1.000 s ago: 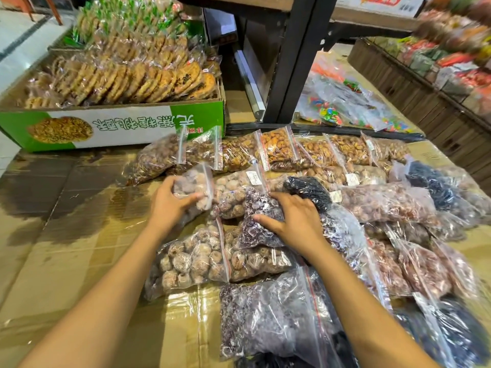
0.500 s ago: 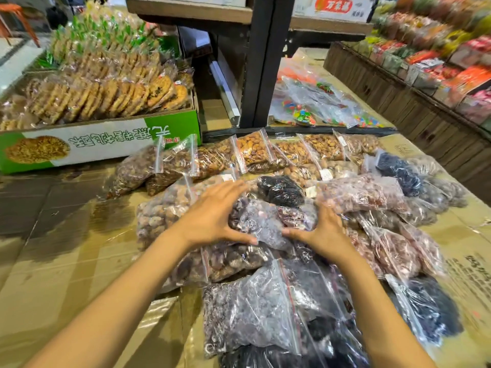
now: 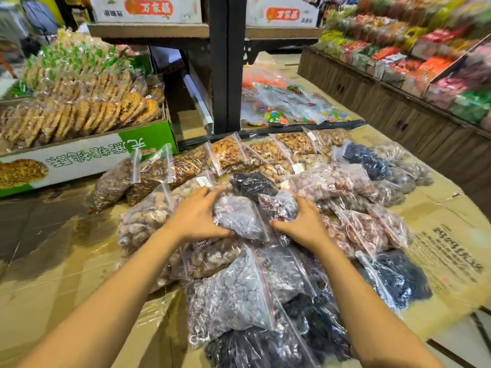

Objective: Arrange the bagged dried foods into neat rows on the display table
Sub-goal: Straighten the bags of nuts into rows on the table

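Clear plastic zip bags are heaped on the cardboard-covered display table (image 3: pixel 53 274) in front of the black shelf post (image 3: pixel 227 65). The one in hand is a greyish-purple bag (image 3: pixel 237 217), lying on top of the heap straight out from the post. The left hand (image 3: pixel 198 217) grips its left side with curled fingers and the thumb tucked under. The right hand (image 3: pixel 303 225) curls its fingers over a smaller reddish bag (image 3: pixel 279 205) touching it, thumb laid against the greyish one's lower edge. The likely trouble is the slick film: the two bags are squeezed together rather than each held separately, so one could slide out on lifting. It might also drag the black-fruit bag (image 3: pixel 252 183) just behind it, toward the post, out of line. Pressing hard could pop a zip seal. Closest to the post runs a row of bags holding golden-brown nuts (image 3: pixel 228 152). Left of the post, a green-and-white carton (image 3: pixel 106 152) holds wrapped round biscuits standing on edge. Farthest from the post, nearest the person, a large bag of dark dried fruit (image 3: pixel 233 296) lies across others.
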### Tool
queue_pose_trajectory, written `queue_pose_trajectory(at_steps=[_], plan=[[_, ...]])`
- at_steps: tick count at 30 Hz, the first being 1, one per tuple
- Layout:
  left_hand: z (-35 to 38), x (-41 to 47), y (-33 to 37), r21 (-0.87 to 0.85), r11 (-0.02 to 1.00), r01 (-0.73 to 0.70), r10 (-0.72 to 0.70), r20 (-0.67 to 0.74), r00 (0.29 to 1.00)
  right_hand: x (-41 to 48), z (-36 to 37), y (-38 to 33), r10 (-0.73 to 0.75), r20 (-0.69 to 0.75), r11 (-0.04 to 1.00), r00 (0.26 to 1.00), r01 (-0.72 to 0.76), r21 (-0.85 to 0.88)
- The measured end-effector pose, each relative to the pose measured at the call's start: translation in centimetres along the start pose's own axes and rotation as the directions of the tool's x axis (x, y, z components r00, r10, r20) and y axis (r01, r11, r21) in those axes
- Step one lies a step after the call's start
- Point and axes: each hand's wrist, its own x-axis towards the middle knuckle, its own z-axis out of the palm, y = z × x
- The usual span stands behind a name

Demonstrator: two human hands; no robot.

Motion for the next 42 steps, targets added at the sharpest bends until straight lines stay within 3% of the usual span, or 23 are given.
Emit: queue_pose_trajectory(at_steps=[11, 16, 19, 22, 25, 27, 33, 37, 39, 42], plan=[[0.1, -10.4, -1.7, -0.383, 0.917, 0.114, -0.214, -0.228, 0.950, -3.2, -0.7, -1.1, -0.051, -0.159, 0.944, 0.986, 0.100, 0.315], [1.0, -15.4, -2.7, -0.480, 0.872, 0.098, -0.246, -0.256, 0.935, -6.7, 0.1, -2.0, -0.179, -0.136, 0.963, 0.974, 0.202, 0.179], [4.4, -17.8, -4.1, -0.564, 0.812, 0.153, -0.273, -0.135, 0.952, -8.5, 1.0, -2.1, -0.225, -0.061, 0.969, 0.972, 0.230, 0.090], [8.9, -19.4, -5.3, -0.613, 0.764, 0.200, -0.288, -0.047, 0.956, -9.8, 2.8, -2.3, -0.220, 0.028, 0.966, 0.975, 0.222, -0.130], [11.1, -20.0, -5.8, -0.684, 0.709, 0.169, -0.286, -0.061, 0.956, -10.5, 3.7, -2.7, -0.242, 0.030, 0.931, 0.970, 0.241, -0.274], [11.1, -19.9, -5.7, -0.702, 0.697, 0.146, -0.276, -0.075, 0.958, -10.6, 3.7, -2.7, -0.220, 0.043, 0.938, 0.975, 0.223, -0.264], [9.9, -19.7, -6.1, -0.663, 0.745, 0.078, -0.203, -0.114, 0.972, -10.0, 1.6, -2.2, -0.106, -0.061, 0.989, 0.993, 0.112, 0.096], [9.0, -19.3, -6.9, -0.508, 0.854, 0.114, -0.141, -0.016, 0.990, -8.9, 1.2, -1.7, 0.000, -0.083, 1.000, 0.997, 0.001, 0.008], [8.7, -19.4, -6.4, -0.470, 0.869, 0.155, -0.178, -0.005, 0.984, -8.5, 1.1, -2.6, 0.043, 0.014, 0.999, 0.999, -0.043, -0.032], [8.1, -19.6, -4.9, -0.558, 0.813, 0.166, -0.253, -0.081, 0.964, -8.0, 0.9, -3.8, 0.088, 0.226, 0.996, 0.970, -0.089, -0.002]])
